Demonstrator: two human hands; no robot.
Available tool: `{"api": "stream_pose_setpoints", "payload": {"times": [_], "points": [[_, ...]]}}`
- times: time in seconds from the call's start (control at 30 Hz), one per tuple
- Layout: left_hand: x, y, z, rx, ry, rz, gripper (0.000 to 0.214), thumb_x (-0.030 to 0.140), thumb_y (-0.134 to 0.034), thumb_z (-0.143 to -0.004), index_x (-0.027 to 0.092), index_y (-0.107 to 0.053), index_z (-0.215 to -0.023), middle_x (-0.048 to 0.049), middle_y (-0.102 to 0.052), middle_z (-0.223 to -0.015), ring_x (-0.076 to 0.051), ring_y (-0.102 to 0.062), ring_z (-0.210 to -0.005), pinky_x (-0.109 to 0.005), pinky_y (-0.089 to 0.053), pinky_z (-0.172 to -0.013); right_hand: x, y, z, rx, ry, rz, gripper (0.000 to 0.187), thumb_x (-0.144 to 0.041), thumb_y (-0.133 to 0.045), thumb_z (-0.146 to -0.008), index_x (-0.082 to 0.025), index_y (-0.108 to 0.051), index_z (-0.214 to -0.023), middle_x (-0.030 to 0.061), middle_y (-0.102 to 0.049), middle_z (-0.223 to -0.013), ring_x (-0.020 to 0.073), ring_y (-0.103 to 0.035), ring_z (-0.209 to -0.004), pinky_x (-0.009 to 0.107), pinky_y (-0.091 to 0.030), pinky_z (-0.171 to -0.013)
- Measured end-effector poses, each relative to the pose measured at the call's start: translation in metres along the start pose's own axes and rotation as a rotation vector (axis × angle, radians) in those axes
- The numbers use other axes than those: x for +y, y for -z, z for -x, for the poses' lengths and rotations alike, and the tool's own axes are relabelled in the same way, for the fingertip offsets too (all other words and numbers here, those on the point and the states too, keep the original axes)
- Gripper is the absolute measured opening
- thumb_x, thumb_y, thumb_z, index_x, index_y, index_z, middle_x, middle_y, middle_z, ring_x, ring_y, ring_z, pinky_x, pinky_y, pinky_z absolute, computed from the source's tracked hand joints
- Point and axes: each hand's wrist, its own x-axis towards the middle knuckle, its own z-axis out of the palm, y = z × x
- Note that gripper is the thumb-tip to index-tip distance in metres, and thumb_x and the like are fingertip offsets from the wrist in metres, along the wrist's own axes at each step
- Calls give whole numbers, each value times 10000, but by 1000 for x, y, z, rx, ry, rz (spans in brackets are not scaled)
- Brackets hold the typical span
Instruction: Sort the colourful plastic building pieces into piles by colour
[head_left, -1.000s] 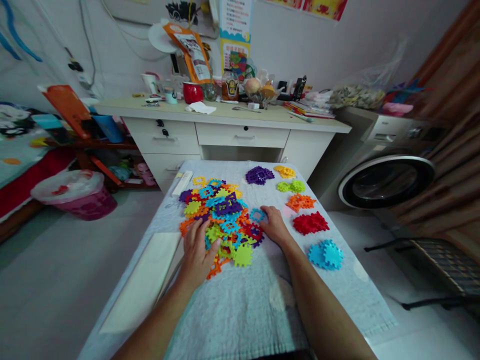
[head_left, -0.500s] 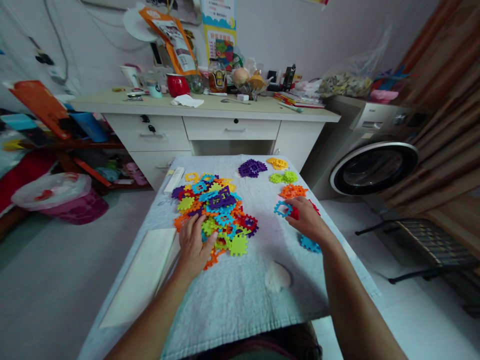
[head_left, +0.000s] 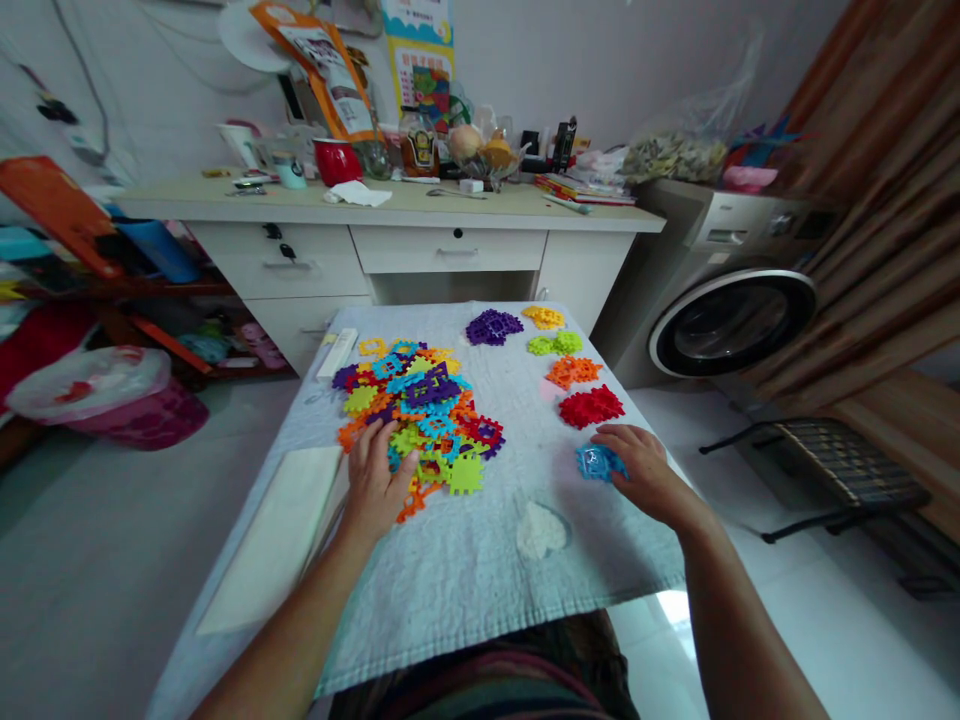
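Note:
A mixed pile of interlocking toy pieces (head_left: 431,385), purple, blue, green, orange, red and yellow, lies on the left half of a cloth-covered table. My left hand (head_left: 379,480) rests at the pile's near left edge, open, thumb apart from the fingers and nothing gripped. On the right, my right hand (head_left: 643,475) has its fingers closed on a blue toy piece (head_left: 596,462), low over the cloth, with more blue under or beside it partly hidden. Just beyond lie red pieces (head_left: 591,407), then orange pieces (head_left: 573,371), green pieces (head_left: 555,343), yellow pieces (head_left: 543,317) and purple pieces (head_left: 493,327).
A long pale board or box (head_left: 274,545) lies along the table's left side, and a small white box (head_left: 337,353) sits behind it. Behind the table stands a white desk (head_left: 450,245) with household items. A washing machine (head_left: 720,290) and a stool (head_left: 825,465) are at right.
My right hand has moved nearer and slightly right, carrying the blue piece from beside the red group to the other blue. The left hand stays by the pile. The view has shifted slightly.

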Motion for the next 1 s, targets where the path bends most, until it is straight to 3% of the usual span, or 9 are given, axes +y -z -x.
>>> {"api": "stream_pose_setpoints", "payload": {"times": [0.17,0.4,0.5,0.73,1.0], "points": [[1,0,0,14,0,-10,507,460,-487,-895,209,-450,-1334,-138,-399,-1400,-292,-353,-1371,-525,-280,-1166,-22,3,-19,55,40,-59,513,-105,-541,-747,-236,-615,-1238,96,-549,-1356,299,-438,-1280,521,-300,-1083],[2,2,1,0,9,-26,523,470,-490,-899,200,-437,-1343,-148,-381,-1421,-298,-343,-1376,-529,-280,-1162,-109,-19,-61,-101,228,-211,431,-167,-582,-822,-189,-609,-1252,116,-575,-1307,271,-468,-1228,448,-336,-1076],[5,4,1,-11,13,-23,526,468,-503,-896,209,-432,-1348,-147,-373,-1432,-299,-334,-1386,-528,-282,-1161,-132,-37,-75,-132,252,-229,450,-152,-573,-827,-193,-599,-1274,113,-582,-1287,257,-488,-1180,395,-364,-1027],[6,4,2,-29,14,-45,544,482,-481,-907,197,-422,-1366,-159,-354,-1461,-306,-329,-1398,-543,-282,-1150,-131,-69,-90,-113,154,-186,327,-117,-516,-863,-191,-665,-1145,99,-640,-1147,234,-515,-1066,343,-372,-930],[2,1,3,-24,-8,-72,549,478,-493,-903,190,-428,-1367,-170,-364,-1461,-318,-326,-1396,-563,-281,-1140,-113,-65,-89,114,118,-332,234,-115,-525,-850,-154,-656,-1040,103,-652,-1023,215,-558,-986,336,-417,-914]]}}
